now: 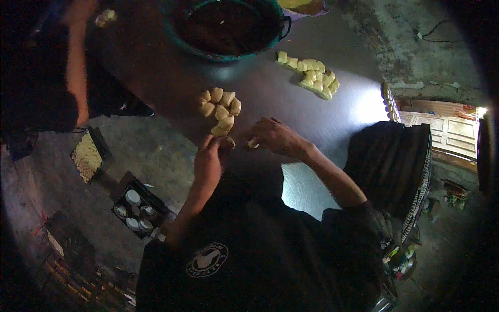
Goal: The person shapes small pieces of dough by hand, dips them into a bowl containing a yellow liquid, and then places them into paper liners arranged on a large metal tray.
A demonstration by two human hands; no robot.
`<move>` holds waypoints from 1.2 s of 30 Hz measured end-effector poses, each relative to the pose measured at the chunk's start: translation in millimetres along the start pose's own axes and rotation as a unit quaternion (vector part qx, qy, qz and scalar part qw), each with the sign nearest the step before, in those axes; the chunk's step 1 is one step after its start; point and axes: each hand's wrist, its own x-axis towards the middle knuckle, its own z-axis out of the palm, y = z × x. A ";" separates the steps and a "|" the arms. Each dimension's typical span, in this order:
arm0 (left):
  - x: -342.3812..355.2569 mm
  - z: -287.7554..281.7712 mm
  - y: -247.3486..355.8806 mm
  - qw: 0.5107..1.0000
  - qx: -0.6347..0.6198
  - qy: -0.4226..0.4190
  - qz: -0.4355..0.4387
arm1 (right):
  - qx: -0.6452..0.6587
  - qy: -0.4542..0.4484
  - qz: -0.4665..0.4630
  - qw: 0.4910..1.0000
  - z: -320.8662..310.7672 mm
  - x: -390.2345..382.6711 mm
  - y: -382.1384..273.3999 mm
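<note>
Just below a cluster of pale beige dough pieces (218,106) on the metal table (270,99), my left hand (210,156) is closed on a small dough piece (227,143) at its fingertips. My right hand (270,138) is a little to the right, its fingers curled down on another small pale piece (253,144). A separate group of yellower dough pieces (319,80) lies farther right on the table.
A teal basin (192,39) of dark brown contents sits at the back. A co-worker's arm (77,78) is at left, near small dough pieces (105,18). Floor-level trays (88,156) stand lower left. Dark stacked trays (384,171) and a dough row (390,101) are at right.
</note>
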 end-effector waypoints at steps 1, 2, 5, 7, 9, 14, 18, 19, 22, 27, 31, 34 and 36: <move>0.2 5.8 -3.8 0.999 0.023 0.010 0.025 | -0.095 -0.030 0.003 0.995 5.6 -4.2 8.1; -1.3 13.8 -9.1 0.997 0.049 0.025 0.048 | -0.115 -0.025 -0.004 0.993 3.7 -2.6 6.8; -3.9 44.4 -27.8 0.992 0.089 0.069 0.057 | -0.125 0.022 0.017 0.992 0.0 -10.3 4.9; -5.7 50.3 -23.3 0.993 0.069 0.073 0.064 | -0.061 0.091 0.073 0.991 7.7 -27.5 11.3; -10.9 30.2 11.1 0.994 0.018 0.052 0.091 | 0.115 0.177 0.176 0.962 4.2 -46.5 -19.5; -38.4 31.5 76.4 0.953 -0.291 -0.041 0.071 | 0.450 0.305 0.211 0.813 26.2 -104.6 -101.2; -58.2 37.4 135.0 0.927 -0.363 -0.038 0.083 | 0.487 0.370 0.181 0.770 36.5 -150.1 -127.2; -60.2 43.9 137.7 0.916 -0.388 -0.040 0.092 | 0.466 0.396 0.165 0.774 34.1 -158.8 -133.7; -74.4 56.1 161.0 0.901 -0.418 -0.065 0.102 | 0.449 0.482 0.132 0.741 31.0 -173.5 -151.4; -87.9 60.0 182.7 0.931 -0.303 -0.049 0.198 | 0.344 0.557 0.129 0.745 25.1 -185.2 -153.0; -80.3 56.2 212.7 0.896 -0.358 0.079 0.251 | 0.473 0.567 0.110 0.666 8.3 -175.2 -158.6; -25.6 42.9 190.1 0.783 -0.202 0.087 0.582 | 0.542 0.505 0.091 0.665 -3.8 -152.8 -160.6; -12.4 41.1 183.3 0.782 -0.230 0.099 0.571 | 0.563 0.487 0.046 0.666 -24.3 -126.3 -171.8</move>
